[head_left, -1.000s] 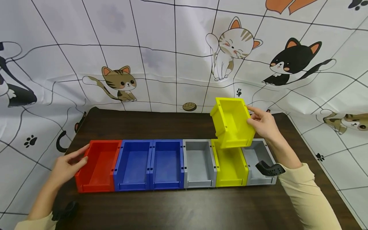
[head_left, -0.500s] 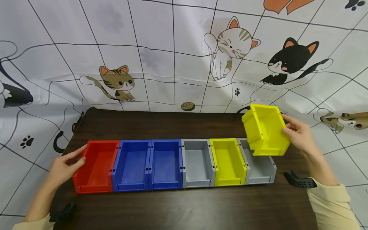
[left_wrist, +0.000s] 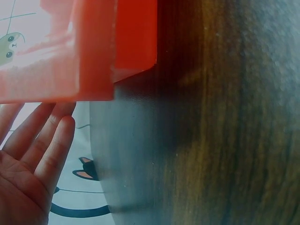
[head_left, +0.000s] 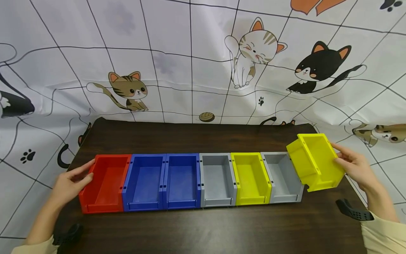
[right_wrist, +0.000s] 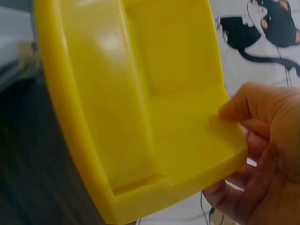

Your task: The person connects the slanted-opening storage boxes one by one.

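Note:
My right hand pinches a yellow storage bin by its right wall, thumb on the wall's inner side in the right wrist view. The bin is tilted and overlaps the right edge of the end grey bin. My left hand rests against the left wall of the red bin. In the left wrist view its fingers lie fairly straight, tips hidden behind the red wall. Two blue bins, a grey bin and a second yellow bin stand side by side between the red and end grey bins.
The row of bins sits on a dark wooden table. Behind and beside it hangs a white cloth with printed cats and grid lines. A black strap is on my right wrist.
My right hand has carried the yellow bin rightward and down, from over the second yellow bin to beside the row's right end. My left hand stays at the red bin.

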Demonstrator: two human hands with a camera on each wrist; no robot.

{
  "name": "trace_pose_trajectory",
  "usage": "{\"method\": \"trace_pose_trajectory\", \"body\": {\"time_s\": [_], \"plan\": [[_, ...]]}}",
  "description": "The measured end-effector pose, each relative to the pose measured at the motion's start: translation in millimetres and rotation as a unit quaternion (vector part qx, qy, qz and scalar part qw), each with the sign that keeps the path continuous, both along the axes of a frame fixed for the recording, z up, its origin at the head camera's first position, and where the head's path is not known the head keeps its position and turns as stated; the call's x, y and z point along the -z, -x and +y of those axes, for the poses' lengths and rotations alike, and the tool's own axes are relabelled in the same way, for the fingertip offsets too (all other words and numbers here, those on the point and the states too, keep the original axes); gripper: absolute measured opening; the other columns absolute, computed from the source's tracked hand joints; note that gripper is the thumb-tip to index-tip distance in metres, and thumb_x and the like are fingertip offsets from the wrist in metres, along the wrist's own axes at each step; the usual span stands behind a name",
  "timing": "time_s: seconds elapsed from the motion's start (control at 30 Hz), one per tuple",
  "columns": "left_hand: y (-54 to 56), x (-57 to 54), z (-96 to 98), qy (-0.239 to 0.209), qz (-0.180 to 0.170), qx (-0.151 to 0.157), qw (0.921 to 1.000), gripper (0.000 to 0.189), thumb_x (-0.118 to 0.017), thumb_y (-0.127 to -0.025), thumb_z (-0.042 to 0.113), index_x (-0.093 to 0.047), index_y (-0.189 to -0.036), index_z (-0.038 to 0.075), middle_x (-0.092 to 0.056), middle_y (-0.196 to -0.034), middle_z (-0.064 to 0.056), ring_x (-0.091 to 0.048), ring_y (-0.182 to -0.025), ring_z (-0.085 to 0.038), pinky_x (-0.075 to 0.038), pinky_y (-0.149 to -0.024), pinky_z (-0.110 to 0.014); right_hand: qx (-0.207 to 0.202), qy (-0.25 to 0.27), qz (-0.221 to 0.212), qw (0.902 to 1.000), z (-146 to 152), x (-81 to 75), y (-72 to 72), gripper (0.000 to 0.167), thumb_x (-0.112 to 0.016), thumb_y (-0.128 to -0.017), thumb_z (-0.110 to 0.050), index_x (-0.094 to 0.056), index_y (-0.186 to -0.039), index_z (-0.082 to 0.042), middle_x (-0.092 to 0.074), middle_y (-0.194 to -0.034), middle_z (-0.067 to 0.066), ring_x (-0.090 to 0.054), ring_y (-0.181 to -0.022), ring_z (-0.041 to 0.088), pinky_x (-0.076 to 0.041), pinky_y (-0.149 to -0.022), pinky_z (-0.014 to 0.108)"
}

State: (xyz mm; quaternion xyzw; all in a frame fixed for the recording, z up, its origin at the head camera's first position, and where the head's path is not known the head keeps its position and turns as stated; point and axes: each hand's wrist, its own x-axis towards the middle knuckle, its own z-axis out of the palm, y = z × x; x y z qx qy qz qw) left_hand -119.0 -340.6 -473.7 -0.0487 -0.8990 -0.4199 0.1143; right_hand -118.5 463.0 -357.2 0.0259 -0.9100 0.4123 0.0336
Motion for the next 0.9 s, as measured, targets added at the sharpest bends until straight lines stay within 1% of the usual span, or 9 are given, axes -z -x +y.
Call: {"method": "trace_pose_trajectory", "body": {"time_s": [0.07,0.17,0.27,0.4,0.47,0.5,0.63,0.73,0.9], "plan": [[-2.0,-6.3,3.4,-0.001,-0.009,-0.002,1.0,0.043,-0.063,-0.09,0.011,-0.053,-0.13,-0.001,-0.051,-0.108,0.028,-0.052,-0.078,0.017,-0.047,-0.061,-0.007,-0.003,-0.003,-0.008,1.0,5,3.2,-2.4,0.054,-0.049,-0.094,0.0,-0.04,-0.144,-0.018,-0.058,-0.082,-0.017,-0.056,-0.065,0.005,-0.048,-0.052,0.018],[-3.1,-12.1,5.4,0.008,-0.026,-0.001,0.9996,0.044,-0.061,-0.091,0.011,-0.05,-0.13,-0.005,-0.061,-0.118,0.001,-0.05,-0.079,0.019,-0.047,-0.062,-0.007,-0.001,-0.004,-0.021,0.9998,13,7.5,-4.9,0.053,-0.049,-0.095,-0.002,-0.04,-0.144,-0.02,-0.059,-0.082,-0.019,-0.057,-0.065,0.005,-0.048,-0.054,0.018],[-0.2,-4.5,0.5,0.015,-0.032,-0.008,0.9994,0.045,-0.061,-0.091,0.014,-0.05,-0.132,-0.001,-0.06,-0.121,-0.013,-0.05,-0.078,0.019,-0.047,-0.061,-0.007,0.003,0.004,-0.034,0.9994,19,11.2,-6.2,0.053,-0.049,-0.096,-0.005,-0.039,-0.144,-0.023,-0.06,-0.082,-0.02,-0.059,-0.065,0.006,-0.049,-0.055,0.019],[7.6,21.2,-14.8,0.02,-0.021,-0.012,0.9995,0.047,-0.062,-0.091,0.026,-0.053,-0.134,0.011,-0.054,-0.116,0.02,-0.052,-0.08,0.018,-0.048,-0.062,-0.008,0.007,0.009,-0.04,0.9991,27,17.5,-6.4,0.053,-0.049,-0.096,-0.006,-0.04,-0.143,-0.028,-0.06,-0.082,-0.019,-0.059,-0.065,0.006,-0.049,-0.054,0.019],[6.9,17.5,-13.4,0.018,-0.024,-0.006,0.9995,0.047,-0.061,-0.091,0.023,-0.052,-0.134,0.007,-0.058,-0.122,0.006,-0.052,-0.08,0.017,-0.049,-0.062,-0.009,0.01,0.006,-0.042,0.9991,30,21.1,-5.4,0.052,-0.049,-0.096,-0.007,-0.041,-0.143,-0.028,-0.059,-0.081,-0.019,-0.058,-0.065,0.005,-0.049,-0.054,0.019],[6.2,17.3,-12.6,0.022,-0.02,-0.009,0.9995,0.046,-0.062,-0.091,0.025,-0.052,-0.134,0.01,-0.056,-0.118,0.016,-0.051,-0.08,0.018,-0.048,-0.062,-0.009,0.012,0.002,-0.043,0.999,32,22.7,-5.1,0.052,-0.049,-0.096,-0.007,-0.04,-0.143,-0.027,-0.059,-0.081,-0.019,-0.058,-0.065,0.005,-0.049,-0.054,0.019],[-1.2,-4.8,1.9,0.014,-0.03,-0.012,0.9994,0.044,-0.061,-0.091,0.014,-0.052,-0.133,0.003,-0.061,-0.12,-0.011,-0.051,-0.076,0.016,-0.048,-0.06,-0.008,0.022,-0.022,-0.05,0.9983,35,27.5,-3.5,0.05,-0.049,-0.097,-0.011,-0.039,-0.144,-0.024,-0.057,-0.081,-0.021,-0.057,-0.065,0.006,-0.048,-0.054,0.02],[-3.4,-9.9,5.7,0.013,-0.032,-0.011,0.9993,0.044,-0.061,-0.091,0.012,-0.052,-0.131,-0.001,-0.061,-0.117,-0.009,-0.052,-0.075,0.014,-0.048,-0.06,-0.009,0.025,-0.033,-0.054,0.9977,36,30.1,-2.3,0.05,-0.049,-0.097,-0.012,-0.038,-0.144,-0.022,-0.055,-0.081,-0.023,-0.057,-0.064,0.005,-0.048,-0.054,0.02],[-5.0,-16.4,7.9,0.015,-0.026,-0.004,0.9995,0.043,-0.062,-0.09,0.01,-0.052,-0.129,-0.005,-0.052,-0.107,0.026,-0.053,-0.073,0.011,-0.048,-0.06,-0.009,0.019,-0.026,-0.056,0.9979,37,34.2,0.1,0.05,-0.05,-0.096,-0.011,-0.04,-0.144,-0.022,-0.055,-0.081,-0.023,-0.057,-0.064,0.005,-0.047,-0.054,0.019]]}}
